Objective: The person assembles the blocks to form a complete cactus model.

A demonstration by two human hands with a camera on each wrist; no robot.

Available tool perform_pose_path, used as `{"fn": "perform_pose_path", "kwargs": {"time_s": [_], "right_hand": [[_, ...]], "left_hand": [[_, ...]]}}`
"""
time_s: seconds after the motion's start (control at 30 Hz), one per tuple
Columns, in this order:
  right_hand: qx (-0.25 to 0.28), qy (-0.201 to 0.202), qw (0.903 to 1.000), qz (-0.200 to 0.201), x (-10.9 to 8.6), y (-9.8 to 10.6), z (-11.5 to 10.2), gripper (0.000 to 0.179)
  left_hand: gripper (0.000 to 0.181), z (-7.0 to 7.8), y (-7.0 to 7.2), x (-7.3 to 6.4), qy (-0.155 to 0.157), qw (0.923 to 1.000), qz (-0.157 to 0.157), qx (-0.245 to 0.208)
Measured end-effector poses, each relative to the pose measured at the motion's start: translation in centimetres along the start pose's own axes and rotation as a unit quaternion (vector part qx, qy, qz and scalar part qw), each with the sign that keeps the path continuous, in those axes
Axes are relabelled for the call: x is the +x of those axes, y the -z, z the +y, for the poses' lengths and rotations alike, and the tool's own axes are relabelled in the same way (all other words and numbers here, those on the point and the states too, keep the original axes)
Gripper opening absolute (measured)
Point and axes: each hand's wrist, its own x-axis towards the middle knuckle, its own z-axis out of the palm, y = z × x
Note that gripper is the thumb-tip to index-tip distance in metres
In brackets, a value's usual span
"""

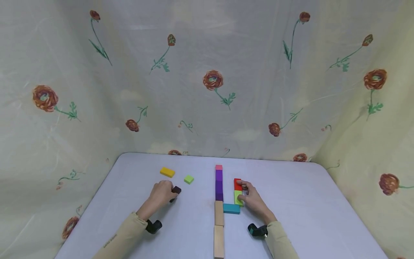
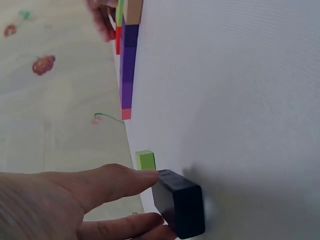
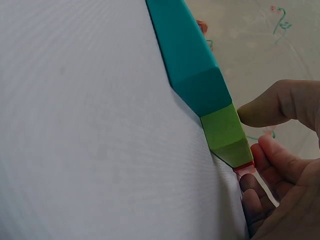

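Note:
My left hand (image 1: 161,193) pinches a black block (image 1: 176,189) between thumb and fingers, low over the left part of the table. In the left wrist view the block (image 2: 189,212) is tilted, with a shadow beside it. My right hand (image 1: 255,201) is at a red block (image 1: 237,184) and a light green block (image 1: 237,196) set end to end. Its bent fingers touch the red one and its thumb is against the green one; the right wrist view has the red block mostly hidden. A teal block (image 1: 231,208) lies crosswise by the green block's near end.
A straight row runs from a pink block (image 1: 219,167) through purple blocks (image 1: 219,181) to two wooden blocks (image 1: 219,230) toward me. Left of it lie a yellow block (image 1: 167,172) and a small green block (image 1: 189,179). Flowered cloth (image 1: 200,118) hangs behind the white table (image 1: 307,201).

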Motion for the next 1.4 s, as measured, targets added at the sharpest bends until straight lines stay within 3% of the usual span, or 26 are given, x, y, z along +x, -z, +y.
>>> {"fn": "perform_pose_path", "kwargs": {"time_s": [0.3,0.77,1.4], "right_hand": [[-0.002,-0.003,1.0000,-0.001,0.0,0.1,0.0,0.060],[0.001,0.012,0.9999,-0.001,-0.1,0.1,-0.1,0.060],[0.008,0.007,0.9999,-0.001,-0.4,0.2,-0.1,0.061]], "left_hand": [[0.021,-0.4,0.0,0.1,0.016,0.9998,-0.003,-0.012],[0.023,0.3,-0.6,0.5,0.000,0.9997,-0.002,-0.024],[0.018,4.1,-3.7,2.2,-0.092,0.9958,0.000,-0.005]]}}
